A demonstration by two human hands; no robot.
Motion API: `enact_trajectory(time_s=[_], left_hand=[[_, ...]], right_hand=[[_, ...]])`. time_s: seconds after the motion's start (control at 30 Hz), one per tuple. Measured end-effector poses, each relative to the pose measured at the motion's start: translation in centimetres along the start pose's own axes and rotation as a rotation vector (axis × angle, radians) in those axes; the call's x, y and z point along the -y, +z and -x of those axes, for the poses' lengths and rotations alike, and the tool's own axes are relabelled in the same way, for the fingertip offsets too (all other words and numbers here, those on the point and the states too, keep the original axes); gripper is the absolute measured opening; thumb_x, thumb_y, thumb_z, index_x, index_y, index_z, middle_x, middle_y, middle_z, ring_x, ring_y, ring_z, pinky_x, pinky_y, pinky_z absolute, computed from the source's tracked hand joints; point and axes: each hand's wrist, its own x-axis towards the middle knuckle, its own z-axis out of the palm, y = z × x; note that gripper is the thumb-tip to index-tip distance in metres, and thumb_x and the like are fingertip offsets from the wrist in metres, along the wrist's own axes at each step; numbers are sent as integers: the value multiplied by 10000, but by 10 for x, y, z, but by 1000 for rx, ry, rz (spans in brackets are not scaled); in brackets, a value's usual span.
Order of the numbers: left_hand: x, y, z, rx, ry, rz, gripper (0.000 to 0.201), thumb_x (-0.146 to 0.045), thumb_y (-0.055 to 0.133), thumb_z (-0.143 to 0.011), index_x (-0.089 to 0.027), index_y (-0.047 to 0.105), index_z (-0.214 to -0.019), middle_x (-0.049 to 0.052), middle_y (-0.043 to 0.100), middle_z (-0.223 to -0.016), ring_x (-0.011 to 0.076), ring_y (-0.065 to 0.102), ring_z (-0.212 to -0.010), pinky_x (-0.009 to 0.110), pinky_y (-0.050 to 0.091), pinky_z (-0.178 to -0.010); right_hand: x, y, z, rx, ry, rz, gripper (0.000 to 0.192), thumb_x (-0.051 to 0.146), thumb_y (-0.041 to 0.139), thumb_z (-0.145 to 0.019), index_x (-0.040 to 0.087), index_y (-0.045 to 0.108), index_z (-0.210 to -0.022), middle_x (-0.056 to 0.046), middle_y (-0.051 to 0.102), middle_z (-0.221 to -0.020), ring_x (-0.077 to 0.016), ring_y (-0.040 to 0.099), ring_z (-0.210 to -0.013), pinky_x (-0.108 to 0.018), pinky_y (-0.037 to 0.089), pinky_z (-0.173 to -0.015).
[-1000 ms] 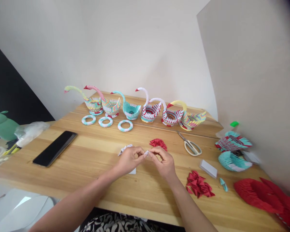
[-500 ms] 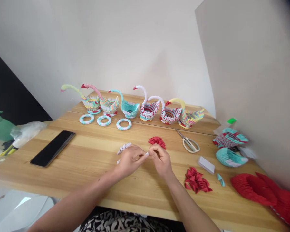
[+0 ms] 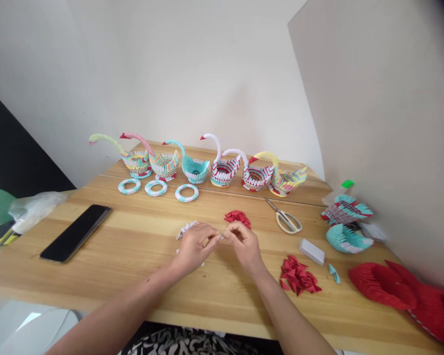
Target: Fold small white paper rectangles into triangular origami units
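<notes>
My left hand [image 3: 197, 246] and my right hand [image 3: 244, 245] meet fingertip to fingertip above the middle of the table [image 3: 140, 256]. Pinched between them is a small white piece of paper [image 3: 222, 236], mostly hidden by the fingers. White folded paper pieces [image 3: 185, 230] lie behind and partly under my left hand. Just beyond my right hand sits a pile of red folded paper pieces [image 3: 238, 217]. A second red pile [image 3: 299, 276] lies to the right of my right forearm.
Several paper swans [image 3: 195, 170] stand in a row at the back, with paper rings [image 3: 187, 193] before them. Scissors [image 3: 287, 222], a white paper stack [image 3: 312, 251], a teal paper bowl [image 3: 348, 240] and a large red paper model [image 3: 383, 286] are rightward. A phone [image 3: 76, 233] lies left.
The view has shifted slightly. My fingertips have closed further over the white paper, so less of it shows. Both hands stay together in nearly the same place.
</notes>
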Motion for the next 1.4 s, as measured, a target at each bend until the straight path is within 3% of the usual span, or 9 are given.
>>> enact_trajectory(time_s=[0.2,0.37,0.43,0.6,0.8,0.93,1.07,1.23,1.4], left_hand=[[4,3,0,85,-75,82,170,-226,518,-830,-163,607,-699,17,641,-687,138,572,-663,233,392,-644],[1,2,0,27,-143,70,208,-233,531,-812,-155,572,-624,1,609,-622,126,535,-610,238,387,-642],[1,0,-1,60,-215,180,177,-268,551,-809,-156,594,-678,6,628,-665,135,553,-653,234,400,-647],[6,-3,-5,204,-368,705,220,-366,577,-818,-149,600,-790,34,669,-799,155,607,-788,264,443,-766],[10,-3,-6,174,-432,945,244,-365,671,-764,-138,580,-777,29,673,-739,138,620,-711,278,453,-761],[10,-2,-8,114,-453,992,272,-363,715,-724,-133,586,-788,29,672,-730,141,622,-709,287,462,-754],[12,0,-9,81,-484,1026,304,-348,749,-688,-137,585,-832,31,678,-764,148,630,-721,300,464,-764],[14,0,-9,13,-516,1025,342,-351,744,-686,-155,609,-932,30,672,-841,146,618,-760,291,457,-781],[12,-6,-11,81,-490,755,241,-370,650,-744,-129,648,-739,20,635,-703,135,567,-697,250,429,-723]], right_hand=[[4,1,0,17,-63,77,156,281,597,-831,189,579,-706,19,601,-675,-125,547,-639,-226,418,-621],[1,0,1,0,-67,98,131,290,576,-850,196,634,-780,1,643,-729,-139,579,-682,-235,433,-641],[-1,-2,0,-18,-86,114,117,285,580,-849,205,657,-813,-7,658,-763,-148,592,-707,-244,441,-659],[0,-3,-1,-10,-174,145,109,250,580,-855,223,678,-817,-8,671,-760,-151,601,-705,-264,453,-678],[4,-3,0,-67,-257,238,132,220,584,-855,234,676,-948,-36,672,-888,-173,616,-818,-311,476,-752],[5,-2,0,-108,-324,282,182,198,585,-851,244,656,-1012,-57,643,-988,-190,603,-892,-335,494,-773],[4,-2,-1,-116,-436,353,157,135,584,-837,248,654,-920,-51,634,-973,-201,581,-934,-388,464,-842],[0,-2,-2,-52,-564,403,198,58,556,-822,241,628,-848,-38,638,-912,-197,573,-900,-382,465,-799],[0,-3,-2,-24,-607,461,215,38,545,-824,231,635,-855,-42,644,-885,-195,569,-878,-374,462,-784]])
